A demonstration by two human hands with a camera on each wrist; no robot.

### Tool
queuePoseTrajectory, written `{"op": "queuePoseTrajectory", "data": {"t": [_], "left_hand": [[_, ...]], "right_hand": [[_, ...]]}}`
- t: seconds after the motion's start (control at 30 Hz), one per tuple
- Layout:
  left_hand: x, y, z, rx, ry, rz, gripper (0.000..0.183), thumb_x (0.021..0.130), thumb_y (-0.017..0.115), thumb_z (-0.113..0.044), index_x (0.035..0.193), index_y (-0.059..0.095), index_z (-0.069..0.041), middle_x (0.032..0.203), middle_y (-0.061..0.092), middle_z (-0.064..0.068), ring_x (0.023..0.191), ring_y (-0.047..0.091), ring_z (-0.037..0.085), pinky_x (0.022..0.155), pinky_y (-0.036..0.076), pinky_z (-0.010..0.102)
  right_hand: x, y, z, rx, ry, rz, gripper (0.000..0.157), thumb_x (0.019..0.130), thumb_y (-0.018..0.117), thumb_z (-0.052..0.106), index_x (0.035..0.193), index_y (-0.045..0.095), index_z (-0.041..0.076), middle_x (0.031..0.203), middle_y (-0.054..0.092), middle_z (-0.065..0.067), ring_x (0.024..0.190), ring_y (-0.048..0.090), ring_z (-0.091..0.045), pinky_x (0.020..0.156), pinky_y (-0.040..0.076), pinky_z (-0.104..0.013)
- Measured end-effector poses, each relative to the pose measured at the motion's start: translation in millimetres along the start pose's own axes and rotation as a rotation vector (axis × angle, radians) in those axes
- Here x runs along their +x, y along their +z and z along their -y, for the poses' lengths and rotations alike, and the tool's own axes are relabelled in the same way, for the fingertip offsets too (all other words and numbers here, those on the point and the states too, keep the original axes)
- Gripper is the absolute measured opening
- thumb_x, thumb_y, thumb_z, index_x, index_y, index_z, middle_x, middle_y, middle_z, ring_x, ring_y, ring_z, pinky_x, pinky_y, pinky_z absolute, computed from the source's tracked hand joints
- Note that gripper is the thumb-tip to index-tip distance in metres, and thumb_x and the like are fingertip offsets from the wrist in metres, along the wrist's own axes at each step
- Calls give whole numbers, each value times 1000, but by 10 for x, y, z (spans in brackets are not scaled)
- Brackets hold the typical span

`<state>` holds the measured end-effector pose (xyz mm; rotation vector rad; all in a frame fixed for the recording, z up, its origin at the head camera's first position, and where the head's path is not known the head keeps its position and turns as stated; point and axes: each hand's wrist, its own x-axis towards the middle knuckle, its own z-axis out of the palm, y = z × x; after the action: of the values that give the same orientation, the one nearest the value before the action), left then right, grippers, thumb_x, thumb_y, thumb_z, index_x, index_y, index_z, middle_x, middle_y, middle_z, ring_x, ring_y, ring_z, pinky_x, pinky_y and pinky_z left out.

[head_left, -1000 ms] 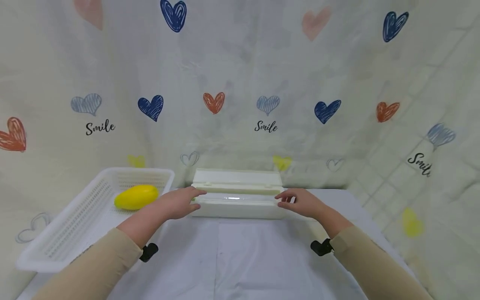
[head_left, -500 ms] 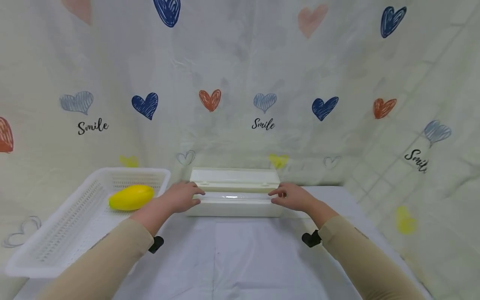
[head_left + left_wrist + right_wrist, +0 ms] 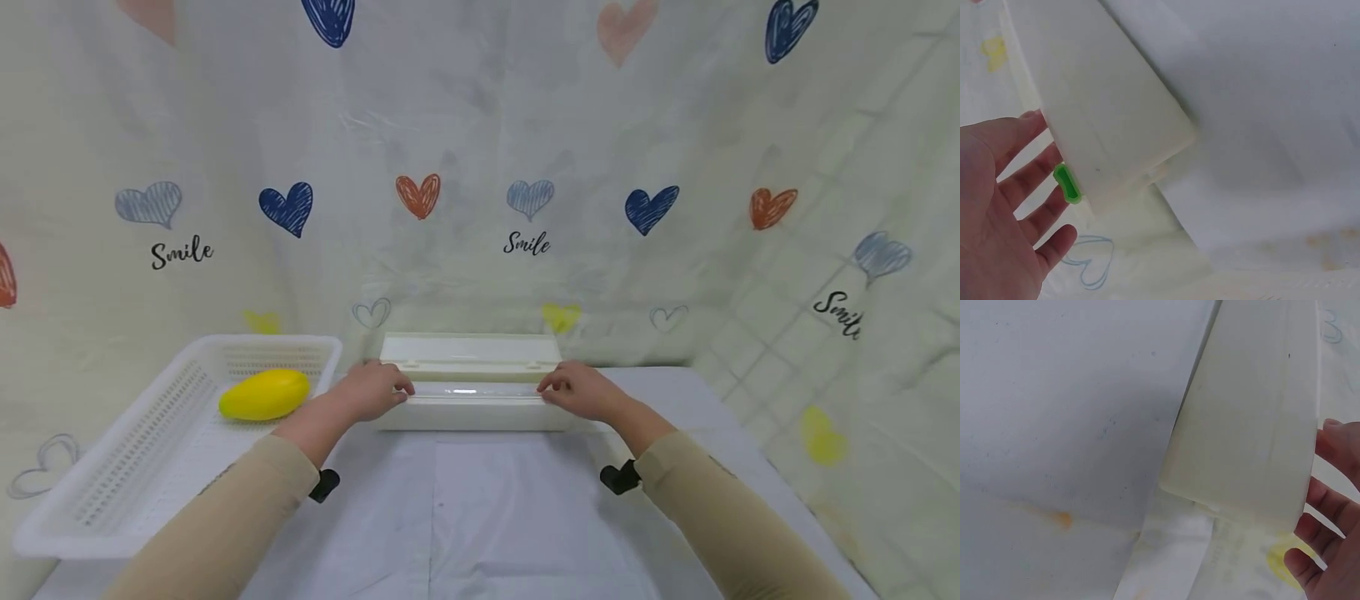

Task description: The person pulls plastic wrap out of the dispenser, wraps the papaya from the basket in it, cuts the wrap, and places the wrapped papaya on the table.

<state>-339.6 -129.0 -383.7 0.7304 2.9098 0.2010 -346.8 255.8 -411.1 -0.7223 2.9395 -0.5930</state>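
Observation:
A long white cling film dispenser (image 3: pixel 472 415) stands at the back of the table, its lid (image 3: pixel 468 347) raised. Shiny clear film (image 3: pixel 465 389) lies along its top. At the left end my left hand (image 3: pixel 370 390) pinches the film, thumb and forefinger drawn together. My right hand (image 3: pixel 583 390) does likewise at the right end. The left wrist view shows the left fingers (image 3: pixel 1032 181) spread behind the box, beside a small green plastic piece (image 3: pixel 1068 184). In the right wrist view the right fingers (image 3: pixel 1329 515) reach behind the box edge, which hides the fingertips.
A white perforated basket (image 3: pixel 90 500) stands to the left, with a yellow mango-like fruit (image 3: pixel 264 395) inside. White cloth (image 3: pixel 480 517) covers the table. A curtain (image 3: pixel 465 108) printed with hearts hangs right behind the dispenser and along the right side.
Both hands have come inward over the ends of the dispenser. Their thumbs and forefingers have closed together on the film. The dispenser and fruit have stayed in place.

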Motion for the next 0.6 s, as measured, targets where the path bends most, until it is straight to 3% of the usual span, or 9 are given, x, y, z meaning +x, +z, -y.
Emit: {"op": "queuePoseTrajectory", "data": {"t": [0.2,0.43,0.6], "left_hand": [[62,43,44,-21,19,-35,16,98,62,-18,108,74,-17,102,71,-3,93,59,22,91,43,47],[114,63,56,-61,-13,-81,12,97,63,-16,99,75,-17,96,69,-5,89,57,21,88,47,41],[155,43,60,-78,-31,-87,12,98,62,-15,99,74,-18,98,69,-5,89,58,20,87,49,41]], "right_hand": [[92,39,-2,-13,49,27,30,98,63,21,125,70,13,86,57,3,73,48,-15,66,44,-32],[140,44,1,-39,74,46,18,98,63,21,112,75,19,88,59,6,78,51,-14,71,45,-33],[170,6,34,-71,51,31,10,96,66,18,102,73,16,86,60,5,78,51,-14,71,45,-33]]}}
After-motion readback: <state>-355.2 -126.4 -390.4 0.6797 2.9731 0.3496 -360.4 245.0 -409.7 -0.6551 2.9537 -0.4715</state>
